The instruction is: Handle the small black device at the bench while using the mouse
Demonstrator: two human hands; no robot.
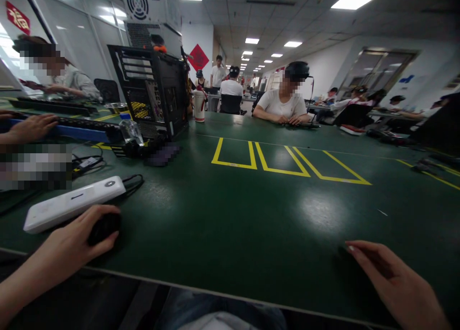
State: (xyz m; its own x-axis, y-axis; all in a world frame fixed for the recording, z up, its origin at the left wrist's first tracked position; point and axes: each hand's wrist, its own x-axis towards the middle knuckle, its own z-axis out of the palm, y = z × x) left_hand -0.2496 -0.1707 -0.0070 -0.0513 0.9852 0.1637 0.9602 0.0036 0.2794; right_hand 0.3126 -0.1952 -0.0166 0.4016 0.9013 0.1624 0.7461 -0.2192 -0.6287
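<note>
Down at the near left of the green table (215, 224), the left hand (79, 230) has its fingers and thumb curled around a dark rounded object (104, 227). Could be a computer mouse, but it's black, in shadow and half covered by the hand, so don't quote me on that. It sits right inside that grip, low against the tabletop, so the left hand is obviously the nearer one; the right is way off across a bare stretch of table. Can't really pick out a long axis on it either.

Just past the left hand, on the far side, there's a long white device (74, 203) lying at a slant, its long axis going from the near left up to the far right. A black cord (133, 181) lies by its far end.

The right hand (398, 282) is over by the near right edge, thumb and index fingertips close together, pointing inward. I can't make out whether they actually meet or pinch anything. Beyond both hands, yellow tape outlines (235, 165) mark the tabletop.
</note>
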